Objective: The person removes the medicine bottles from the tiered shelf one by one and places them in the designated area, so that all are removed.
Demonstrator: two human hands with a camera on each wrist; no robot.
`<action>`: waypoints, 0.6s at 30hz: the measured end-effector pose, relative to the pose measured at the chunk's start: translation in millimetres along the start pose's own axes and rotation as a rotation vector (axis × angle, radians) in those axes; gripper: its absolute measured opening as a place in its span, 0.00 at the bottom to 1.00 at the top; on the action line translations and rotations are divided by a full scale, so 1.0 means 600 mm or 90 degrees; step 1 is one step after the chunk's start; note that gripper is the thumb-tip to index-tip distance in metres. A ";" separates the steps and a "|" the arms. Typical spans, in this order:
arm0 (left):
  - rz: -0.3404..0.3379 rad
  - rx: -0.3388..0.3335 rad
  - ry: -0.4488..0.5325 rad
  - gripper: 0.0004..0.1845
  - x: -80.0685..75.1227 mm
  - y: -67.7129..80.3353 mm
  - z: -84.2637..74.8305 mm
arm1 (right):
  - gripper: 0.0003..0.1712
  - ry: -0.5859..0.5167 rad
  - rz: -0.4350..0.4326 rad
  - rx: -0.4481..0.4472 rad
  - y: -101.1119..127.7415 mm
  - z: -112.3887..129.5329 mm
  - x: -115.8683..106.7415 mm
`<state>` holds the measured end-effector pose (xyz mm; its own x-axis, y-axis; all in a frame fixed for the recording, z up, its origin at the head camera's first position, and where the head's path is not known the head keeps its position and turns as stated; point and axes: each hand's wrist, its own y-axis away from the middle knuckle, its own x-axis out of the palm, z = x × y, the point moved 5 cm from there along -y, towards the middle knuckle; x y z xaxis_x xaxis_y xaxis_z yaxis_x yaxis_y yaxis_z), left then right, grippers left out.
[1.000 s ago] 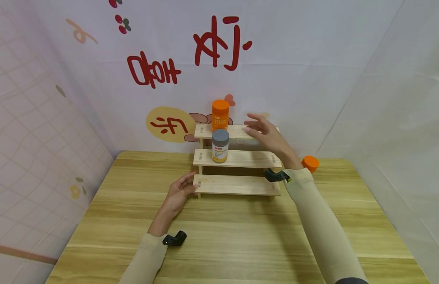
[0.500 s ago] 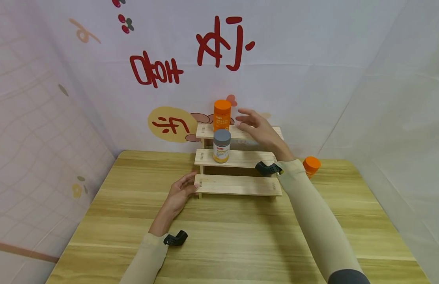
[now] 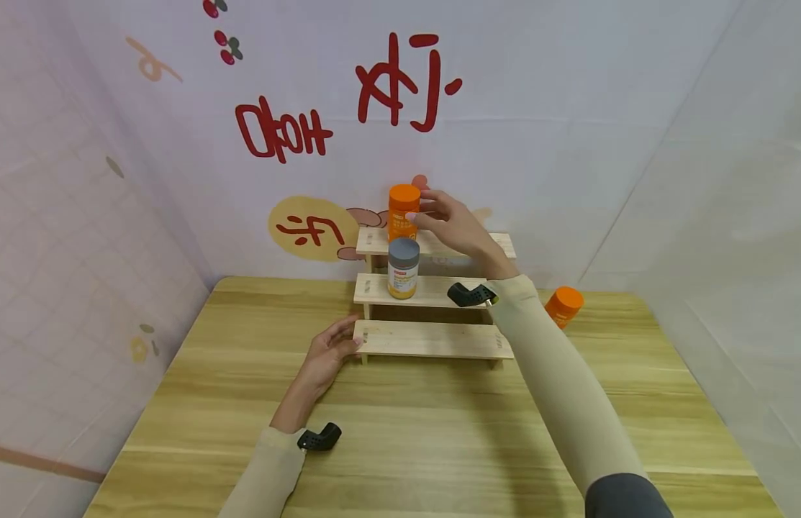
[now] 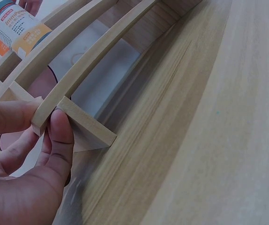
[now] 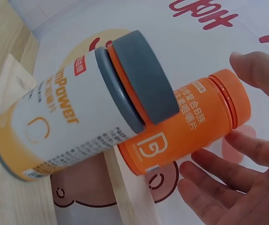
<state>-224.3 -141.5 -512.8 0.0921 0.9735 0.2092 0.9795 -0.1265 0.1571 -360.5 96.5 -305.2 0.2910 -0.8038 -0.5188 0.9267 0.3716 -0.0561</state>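
Observation:
A three-tier wooden display rack (image 3: 432, 338) stands against the back wall. My left hand (image 3: 329, 354) pinches the left end of its lowest shelf (image 4: 92, 54) between thumb and fingers. On the top tier an orange supplement bottle (image 3: 402, 216) stands upright. My right hand (image 3: 455, 224) is at that bottle's right side, thumb and fingers spread around its upper part (image 5: 237, 101). Whether the fingertips touch it cannot be made out. Upright on the middle tier is a white and yellow bottle (image 3: 402, 272) with a grey lid (image 5: 146, 77).
Another orange bottle (image 3: 563, 306) stands on the wood-grain table (image 3: 400, 446), right of the rack and partly behind the right sleeve. A white printed cloth wall (image 3: 536, 158) rises close behind the rack.
My right hand has moved left along the top tier to the orange bottle. My left hand has stayed at the lowest shelf's end. The bottles have not moved.

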 end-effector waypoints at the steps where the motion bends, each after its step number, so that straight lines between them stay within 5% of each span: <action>1: -0.001 -0.001 -0.005 0.33 0.000 0.000 0.000 | 0.44 0.004 0.000 0.003 -0.003 0.001 0.002; 18: 0.020 0.016 -0.017 0.32 -0.004 -0.001 0.002 | 0.34 -0.005 -0.052 0.003 -0.026 0.003 0.033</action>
<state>-224.6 -143.3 -514.7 0.1279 0.9738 0.1882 0.9800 -0.1532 0.1267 -368.8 73.8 -313.0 0.2167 -0.8345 -0.5066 0.9483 0.3033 -0.0939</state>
